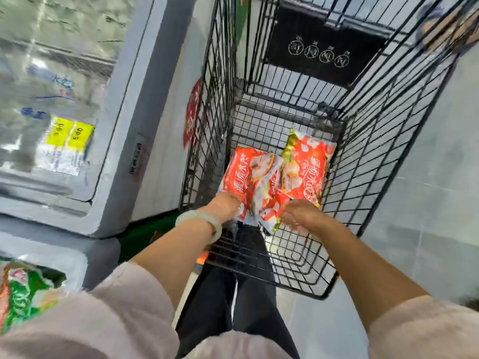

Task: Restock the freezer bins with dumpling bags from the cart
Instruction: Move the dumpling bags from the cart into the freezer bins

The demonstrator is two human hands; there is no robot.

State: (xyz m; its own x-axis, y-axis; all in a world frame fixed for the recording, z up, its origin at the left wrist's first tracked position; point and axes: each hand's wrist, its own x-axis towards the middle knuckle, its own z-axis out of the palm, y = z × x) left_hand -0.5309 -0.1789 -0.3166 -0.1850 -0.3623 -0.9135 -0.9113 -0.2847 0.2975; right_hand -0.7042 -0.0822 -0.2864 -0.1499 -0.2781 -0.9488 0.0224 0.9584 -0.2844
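Two red-and-white dumpling bags lie side by side inside the black wire cart. My left hand, with a pale bangle on the wrist, grips the near edge of the left dumpling bag. My right hand is closed on the near edge of the right dumpling bag. Both bags are still low in the cart basket. The chest freezer stands to the left of the cart, its glass lid showing frosty packs and yellow price tags.
A second freezer bin at the lower left holds a green-and-red bag. A black sign panel hangs at the cart's far end. Pale tiled floor lies to the right of the cart. My dark trousers show below the cart.
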